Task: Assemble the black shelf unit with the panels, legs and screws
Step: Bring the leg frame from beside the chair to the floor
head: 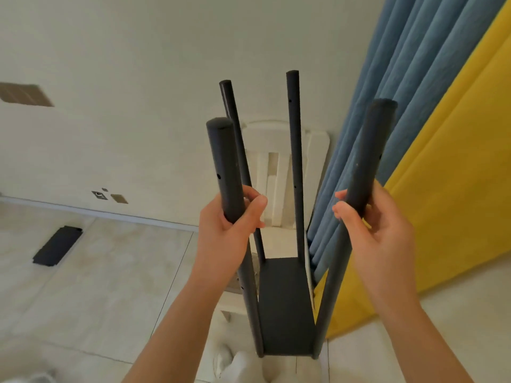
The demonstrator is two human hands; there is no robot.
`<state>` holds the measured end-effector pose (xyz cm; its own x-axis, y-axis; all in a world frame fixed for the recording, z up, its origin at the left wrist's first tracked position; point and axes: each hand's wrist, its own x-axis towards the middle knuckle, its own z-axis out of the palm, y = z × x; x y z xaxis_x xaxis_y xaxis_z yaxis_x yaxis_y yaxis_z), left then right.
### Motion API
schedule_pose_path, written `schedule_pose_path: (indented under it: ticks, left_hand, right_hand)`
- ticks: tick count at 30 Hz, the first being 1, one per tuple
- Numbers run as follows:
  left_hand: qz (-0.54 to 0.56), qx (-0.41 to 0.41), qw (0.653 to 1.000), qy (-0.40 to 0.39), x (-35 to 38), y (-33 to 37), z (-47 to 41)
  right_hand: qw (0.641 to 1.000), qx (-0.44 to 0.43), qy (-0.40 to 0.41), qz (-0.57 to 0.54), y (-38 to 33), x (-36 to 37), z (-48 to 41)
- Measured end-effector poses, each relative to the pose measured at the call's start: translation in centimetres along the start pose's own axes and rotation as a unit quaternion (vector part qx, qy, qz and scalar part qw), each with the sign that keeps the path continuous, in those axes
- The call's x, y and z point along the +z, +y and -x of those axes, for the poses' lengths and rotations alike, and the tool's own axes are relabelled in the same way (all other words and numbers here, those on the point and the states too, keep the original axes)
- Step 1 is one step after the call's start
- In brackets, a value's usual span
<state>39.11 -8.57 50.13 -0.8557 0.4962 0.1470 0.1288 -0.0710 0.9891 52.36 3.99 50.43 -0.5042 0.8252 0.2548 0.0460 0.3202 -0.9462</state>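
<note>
While the left hand (229, 225) wraps the near left leg (225, 161) and the right hand (378, 217) wraps the near right leg (367, 156), each with fingers curled round the tube about halfway up, the black unit (250, 299) stands upright on the pale floor (96, 286) just in front of the person. Its long axis runs vertical, the free leg ends pointing up. All four legs rise from one panel (284, 305) set low between them, and they splay slightly apart toward the top; the far left leg (235, 120) and far right leg (294, 134) go unheld. Small holes show along the tubes. A white chair (273, 150) sits just beyond the unit against the wall. Blue curtain (401, 78) and yellow curtain (456, 189) hang to the right. Well off to the left, a second black panel (58, 246) lies flat on the floor.
</note>
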Motion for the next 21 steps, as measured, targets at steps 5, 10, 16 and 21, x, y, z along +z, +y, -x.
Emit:
schedule_pose_path:
  ticks: [5,10,16,21]
  left_hand:
    - [-0.007,0.011,0.999,0.052,-4.6,1.6,1.9]
    - [-0.031,0.012,0.993,0.115,-10.7,1.8,3.1]
    - [-0.069,-0.005,0.978,0.195,-19.3,1.0,4.3]
    - [-0.087,-0.032,0.965,0.244,-27.6,-0.2,5.1]
  right_hand:
    - [0.997,-0.018,-0.063,-0.034,-2.3,3.2,1.3]
    - [0.989,-0.024,-0.141,-0.038,-3.6,8.5,2.3]
    - [0.968,0.001,-0.245,-0.054,-4.5,17.3,4.6]
    - [0.947,0.017,-0.318,-0.045,-5.6,25.5,7.4]
